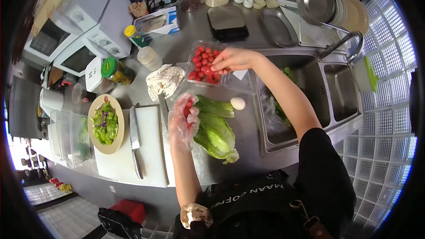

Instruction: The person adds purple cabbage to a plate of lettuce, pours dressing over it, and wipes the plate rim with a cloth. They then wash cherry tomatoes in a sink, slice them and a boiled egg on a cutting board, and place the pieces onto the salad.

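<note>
My left hand (179, 126), in a clear plastic glove, is closed around several red cherry tomatoes (188, 105). Just right of it, green romaine lettuce (215, 135) lies on the steel counter, with a white egg (237, 103) near its top. My bare right hand (234, 60) reaches over a clear plastic box (214, 44) of cherry tomatoes. Its fingertips are pinched on a cherry tomato at the box's right side. A knife (134, 137) rests on the white cutting board (152, 150), left of my gloved hand. Beside the board stands an oval plate (120, 128) of salad leaves.
On the right is a double sink (325, 102) with greens and a plastic bag inside. A crumpled cloth (164, 81) lies left of the tomato box. Behind are a scale (227, 21), a metal tray (279, 27) and a green-lidded jar (118, 71).
</note>
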{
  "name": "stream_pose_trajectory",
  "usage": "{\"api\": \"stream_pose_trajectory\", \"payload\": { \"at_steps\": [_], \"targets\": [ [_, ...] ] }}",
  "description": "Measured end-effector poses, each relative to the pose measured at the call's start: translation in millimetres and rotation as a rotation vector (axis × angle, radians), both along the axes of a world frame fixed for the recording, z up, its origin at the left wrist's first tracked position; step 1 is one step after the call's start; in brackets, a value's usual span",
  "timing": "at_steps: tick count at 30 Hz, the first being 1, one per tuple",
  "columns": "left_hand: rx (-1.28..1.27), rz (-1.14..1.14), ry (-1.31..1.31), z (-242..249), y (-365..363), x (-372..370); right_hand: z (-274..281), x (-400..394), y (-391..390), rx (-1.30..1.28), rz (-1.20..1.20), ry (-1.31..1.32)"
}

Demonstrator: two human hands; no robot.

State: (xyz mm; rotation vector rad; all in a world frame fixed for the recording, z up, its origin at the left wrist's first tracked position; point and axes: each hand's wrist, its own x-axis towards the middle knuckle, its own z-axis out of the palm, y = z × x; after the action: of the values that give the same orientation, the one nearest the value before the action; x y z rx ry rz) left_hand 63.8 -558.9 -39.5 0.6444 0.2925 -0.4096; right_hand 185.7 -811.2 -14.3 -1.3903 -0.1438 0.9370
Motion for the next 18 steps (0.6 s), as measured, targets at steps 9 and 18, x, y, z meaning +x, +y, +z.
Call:
{"api": "stream_pose_trajectory", "payload": {
  "at_steps": [9,18],
  "targets": [
    [0.167,-0.414,0.070,7.0,-158.1,-23.8,11.1,-179.0,-86.2,-0.131,-0.452,-0.575],
    [-0.318,-0.474,0.230,-28.0,-292.0,-63.1,-123.1,-258.9,-343.1,-0.754,-1.007,-0.664]
  ]
}}
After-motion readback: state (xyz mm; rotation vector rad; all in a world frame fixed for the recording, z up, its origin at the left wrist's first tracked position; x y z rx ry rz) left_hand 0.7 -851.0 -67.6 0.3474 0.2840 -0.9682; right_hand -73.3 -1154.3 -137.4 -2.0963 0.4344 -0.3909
